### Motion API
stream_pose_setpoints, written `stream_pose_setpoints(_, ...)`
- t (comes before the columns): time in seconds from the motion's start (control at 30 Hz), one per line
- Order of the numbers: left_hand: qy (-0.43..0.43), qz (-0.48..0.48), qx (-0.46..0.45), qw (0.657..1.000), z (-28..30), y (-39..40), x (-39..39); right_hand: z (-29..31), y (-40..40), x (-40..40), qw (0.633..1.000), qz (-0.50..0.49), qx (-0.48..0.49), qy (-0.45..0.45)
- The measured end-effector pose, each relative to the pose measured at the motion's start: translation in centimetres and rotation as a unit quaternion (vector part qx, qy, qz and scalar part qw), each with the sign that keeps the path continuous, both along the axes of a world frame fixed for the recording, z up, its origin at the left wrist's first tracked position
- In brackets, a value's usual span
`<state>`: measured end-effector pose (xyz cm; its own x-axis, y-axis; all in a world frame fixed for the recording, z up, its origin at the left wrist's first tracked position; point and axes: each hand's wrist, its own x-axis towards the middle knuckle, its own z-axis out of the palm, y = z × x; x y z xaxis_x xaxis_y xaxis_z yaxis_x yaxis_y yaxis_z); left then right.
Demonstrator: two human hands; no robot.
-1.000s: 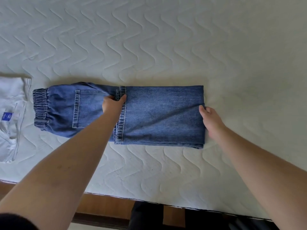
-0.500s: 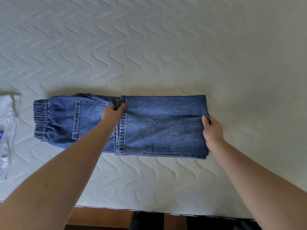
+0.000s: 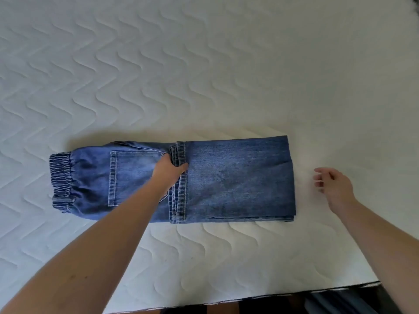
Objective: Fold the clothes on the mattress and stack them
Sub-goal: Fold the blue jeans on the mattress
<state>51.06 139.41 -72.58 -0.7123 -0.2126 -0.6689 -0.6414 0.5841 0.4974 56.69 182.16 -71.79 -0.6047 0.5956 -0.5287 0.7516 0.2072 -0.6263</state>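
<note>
Jeans: the blue denim pair (image 3: 226, 180) lies flat across the white mattress (image 3: 204, 64), legs doubled over so the hems sit mid-length, waistband to the left.
Left hand: it (image 3: 169, 172) is on the hem edge, thumb and fingers (image 3: 183, 166) curled at the stacked cuffs, apparently pinching them.
Right hand: it (image 3: 335, 184) hovers just off the folded right edge, fingers loosely spread, holding nothing, apart from the cloth.
Step in hand: looks like the next fold. Best bet is to pin the hems, square the edges, then carry the right end over toward the waistband in one flat sweep.
Watch for: thick cuff seams bulging or skewing the layers.
Textures: heavy, stiff denim with stitched pocket; gathered elastic waistband (image 3: 61, 182); quilted wavy mattress top, soft and slightly grippy.
</note>
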Motion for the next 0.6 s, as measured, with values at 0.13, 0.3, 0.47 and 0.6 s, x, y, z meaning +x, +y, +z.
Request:
stream_pose_setpoints(0.13,0.023,0.058,-0.126,0.99,0.8,1.4,-0.3,0.1,0.2,0.9,0.997,0.046,-0.067,-0.02)
stream_pose_setpoints(0.3,0.187,-0.018,-0.226,0.956,2.0,4.4,-0.7,-0.1,-2.4,1.6,0.989,0.044,-0.137,-0.021)
stream_pose_setpoints(0.47,0.258,-0.284,-0.143,0.912,1.3,12.0,-3.2,-0.5,-4.0,3.2,0.974,0.191,-0.083,-0.087)
stream_pose_setpoints(0.6,0.268,-0.399,-0.103,0.871,0.6,19.5,-5.6,-1.0,-4.8,4.9,0.963,0.228,-0.078,-0.122)
